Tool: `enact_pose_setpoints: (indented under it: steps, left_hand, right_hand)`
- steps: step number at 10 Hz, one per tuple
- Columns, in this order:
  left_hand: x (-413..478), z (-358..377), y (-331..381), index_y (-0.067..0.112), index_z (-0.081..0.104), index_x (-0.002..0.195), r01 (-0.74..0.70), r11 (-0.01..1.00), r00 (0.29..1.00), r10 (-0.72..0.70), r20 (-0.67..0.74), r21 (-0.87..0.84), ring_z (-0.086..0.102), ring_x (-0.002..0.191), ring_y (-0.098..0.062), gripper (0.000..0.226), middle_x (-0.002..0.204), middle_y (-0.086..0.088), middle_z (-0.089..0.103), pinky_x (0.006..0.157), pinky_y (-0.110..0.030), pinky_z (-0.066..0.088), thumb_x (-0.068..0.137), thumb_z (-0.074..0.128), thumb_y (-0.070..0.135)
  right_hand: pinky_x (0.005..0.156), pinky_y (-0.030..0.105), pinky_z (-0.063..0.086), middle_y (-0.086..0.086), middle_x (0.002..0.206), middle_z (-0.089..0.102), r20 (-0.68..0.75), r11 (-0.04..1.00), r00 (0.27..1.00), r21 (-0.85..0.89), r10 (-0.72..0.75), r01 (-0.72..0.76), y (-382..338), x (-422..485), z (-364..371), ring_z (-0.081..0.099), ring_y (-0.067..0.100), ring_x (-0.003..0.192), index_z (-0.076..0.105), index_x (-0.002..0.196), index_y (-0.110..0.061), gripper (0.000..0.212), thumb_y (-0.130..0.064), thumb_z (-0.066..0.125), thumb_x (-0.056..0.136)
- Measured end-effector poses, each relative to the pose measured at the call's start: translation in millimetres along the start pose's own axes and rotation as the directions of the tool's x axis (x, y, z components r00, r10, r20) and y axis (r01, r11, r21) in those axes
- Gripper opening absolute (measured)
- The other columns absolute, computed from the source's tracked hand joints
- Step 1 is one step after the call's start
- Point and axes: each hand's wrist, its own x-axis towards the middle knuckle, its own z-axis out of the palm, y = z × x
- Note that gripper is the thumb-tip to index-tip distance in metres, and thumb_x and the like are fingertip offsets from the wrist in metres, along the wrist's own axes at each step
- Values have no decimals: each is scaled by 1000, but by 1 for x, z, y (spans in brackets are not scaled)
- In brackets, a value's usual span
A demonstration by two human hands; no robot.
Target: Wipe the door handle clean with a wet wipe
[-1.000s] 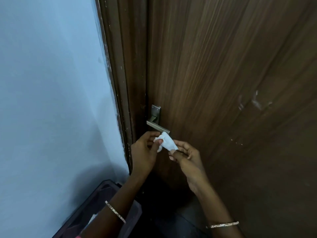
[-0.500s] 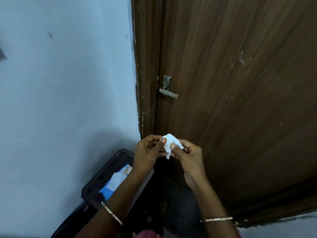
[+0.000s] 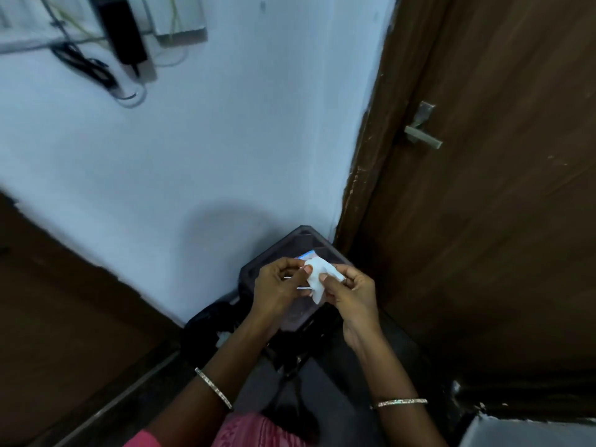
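Note:
A small crumpled white wet wipe (image 3: 317,277) is pinched between my left hand (image 3: 280,287) and my right hand (image 3: 353,293), low in the middle of the view. Both hands hold it above a dark open bin (image 3: 298,245). The metal lever door handle (image 3: 422,132) sits on the brown wooden door (image 3: 503,188) at the upper right, well above and to the right of my hands. Neither hand touches it.
The bin stands on the floor in the corner between the pale blue wall (image 3: 209,140) and the door frame (image 3: 371,140). A black adapter and cables (image 3: 122,37) hang on the wall at the top left. Dark wooden panelling (image 3: 58,285) fills the lower left.
My hands have come away from the handle and dropped with the wipe to above the bin. The view has swung left and down, so the handle now sits at the upper right.

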Motion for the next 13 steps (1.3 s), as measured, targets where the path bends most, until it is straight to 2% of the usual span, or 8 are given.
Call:
enact_pose_setpoints:
  steps: [2,5,7,9,10,11,12,13]
  left_hand:
    - [-17,-97,-27,1,71,98,114,993,984,-118,-131,-40,75,80,-25,14,89,-16,77,73,-36,62,88,72,11]
    - [-35,-237,-63,-1,70,104,258,966,945,-252,-210,4,71,74,-22,16,92,-18,74,68,-30,62,89,70,6]
    - [-16,-304,-114,-6,68,113,383,921,896,-354,-267,65,70,78,-26,24,103,-25,72,69,-31,63,91,67,6]
    - [38,-336,-177,-7,67,115,527,846,820,-482,-309,79,70,79,-31,27,104,-28,70,66,-31,61,93,66,7]
    - [72,-349,-210,-7,67,117,563,822,788,-505,-351,82,68,97,-40,29,108,-26,69,83,-45,59,93,65,9]
    - [100,-362,-233,-6,69,115,591,803,754,-517,-405,76,65,86,-34,28,94,-21,67,90,-51,56,93,65,11]
    - [121,-374,-255,-5,68,113,607,793,734,-531,-424,56,60,78,-31,26,88,-19,65,90,-52,55,95,63,13]
    - [133,-382,-271,-5,68,112,616,785,727,-534,-432,66,56,68,-29,24,82,-21,62,83,-48,55,96,61,12]
  right_hand:
    - [75,40,64,5,85,79,58,991,996,-117,72,-65,45,-37,78,76,29,85,76,81,-23,24,0,76,80]
    - [77,51,60,24,87,75,64,967,985,-207,162,-145,110,-94,187,70,32,77,72,86,-6,18,12,71,81]
    - [54,18,52,18,81,73,26,928,959,-258,283,-267,180,-94,237,65,11,58,74,93,3,11,9,69,85]
    - [68,29,54,25,94,75,-93,855,937,-386,338,-347,246,-44,272,66,24,78,74,102,8,20,7,71,82]
    - [80,39,60,23,100,76,-100,795,922,-477,374,-375,281,-3,290,71,31,86,77,103,1,23,0,75,80]
    - [90,50,58,25,101,76,-119,755,896,-498,427,-426,312,39,303,72,40,96,76,105,1,25,1,73,81]
    - [97,49,56,16,95,71,-2,746,825,-427,565,-511,342,73,311,68,33,92,70,113,4,26,8,64,88]
    - [89,38,56,1,82,55,13,726,783,-385,622,-570,360,97,311,58,16,73,61,91,-18,29,10,52,95]
